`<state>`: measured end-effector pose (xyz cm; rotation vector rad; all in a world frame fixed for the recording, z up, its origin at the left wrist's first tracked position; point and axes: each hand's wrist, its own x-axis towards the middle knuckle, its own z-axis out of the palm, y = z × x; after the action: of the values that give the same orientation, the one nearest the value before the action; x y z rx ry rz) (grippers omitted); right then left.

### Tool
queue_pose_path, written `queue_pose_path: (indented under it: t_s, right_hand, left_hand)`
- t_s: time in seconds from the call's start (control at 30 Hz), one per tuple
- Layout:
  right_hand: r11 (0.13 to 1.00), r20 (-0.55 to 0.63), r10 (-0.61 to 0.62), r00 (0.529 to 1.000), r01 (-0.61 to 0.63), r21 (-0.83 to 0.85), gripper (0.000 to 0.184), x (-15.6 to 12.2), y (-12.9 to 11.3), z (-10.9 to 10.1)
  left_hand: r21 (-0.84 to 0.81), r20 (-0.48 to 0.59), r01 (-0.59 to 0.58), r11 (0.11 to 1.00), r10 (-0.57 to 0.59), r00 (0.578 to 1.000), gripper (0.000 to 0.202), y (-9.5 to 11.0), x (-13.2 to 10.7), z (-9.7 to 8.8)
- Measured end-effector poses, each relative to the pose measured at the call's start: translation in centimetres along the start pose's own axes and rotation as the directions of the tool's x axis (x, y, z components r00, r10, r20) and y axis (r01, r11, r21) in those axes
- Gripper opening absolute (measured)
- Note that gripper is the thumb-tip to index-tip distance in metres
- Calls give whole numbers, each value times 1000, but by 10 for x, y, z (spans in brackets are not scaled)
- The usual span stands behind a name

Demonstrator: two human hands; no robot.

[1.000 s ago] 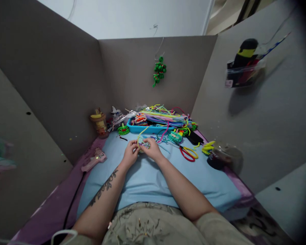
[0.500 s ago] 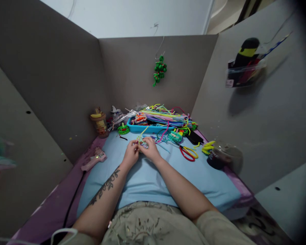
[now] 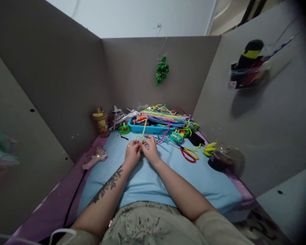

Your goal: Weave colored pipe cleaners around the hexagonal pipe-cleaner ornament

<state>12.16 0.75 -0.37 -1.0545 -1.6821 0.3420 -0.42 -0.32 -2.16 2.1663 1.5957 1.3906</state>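
Note:
My left hand [image 3: 132,152] and my right hand [image 3: 150,149] meet over the blue cloth, fingertips pinched close together. Between them rises a pale yellow pipe cleaner [image 3: 144,129], its top end sticking up toward the tray. Other pastel strands show at the fingertips, but the piece they belong to is mostly hidden by my fingers. Both hands are closed on this work. Loose blue and purple pipe cleaners [image 3: 163,147] lie just beyond and right of my right hand.
Behind the hands a blue tray [image 3: 153,129] overflows with pipe cleaners. Red-and-yellow scissors [image 3: 190,154], a teal fuzzy figure [image 3: 176,136] and a black phone-like slab [image 3: 196,139] lie to the right. A pink glue gun [image 3: 95,160] rests at left, near a brown cup [image 3: 101,124]. Grey panels surround the table.
The yellow pipe cleaner now stands straighter and higher above my fingers. My hands have shifted only slightly, and the whole view has moved a little.

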Motion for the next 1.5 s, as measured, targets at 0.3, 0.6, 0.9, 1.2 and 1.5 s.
queue_pose_path:
  t_s: [0.3, 0.6, 0.9, 1.2, 1.5]
  right_hand:
    - [997, 57, -76, 995, 77, -7, 11, 1, 8, -4]
    - [986, 143, -149, 978, 159, -58, 20, 2, 16, -10]
    - [978, 174, -206, 963, 200, 52, 23, 6, 7, -21]
    - [966, 359, -196, 912, 117, 230, 42, 12, 16, -26]
    - [984, 360, -67, 930, 2, 177, 11, 9, 12, -23]
  left_hand:
    - [-308, -18, 273, 912, -292, 956, 12, -18, 9, -2]
    - [-279, -35, 269, 922, -290, 956, 12, -20, 7, 0]
    - [-344, 15, 264, 901, -276, 961, 13, -23, 8, -1]
    - [-210, 21, 58, 976, -55, 998, 9, -18, 5, -2]
    - [-135, 13, 6, 991, -5, 1000, 5, -12, 4, -6]
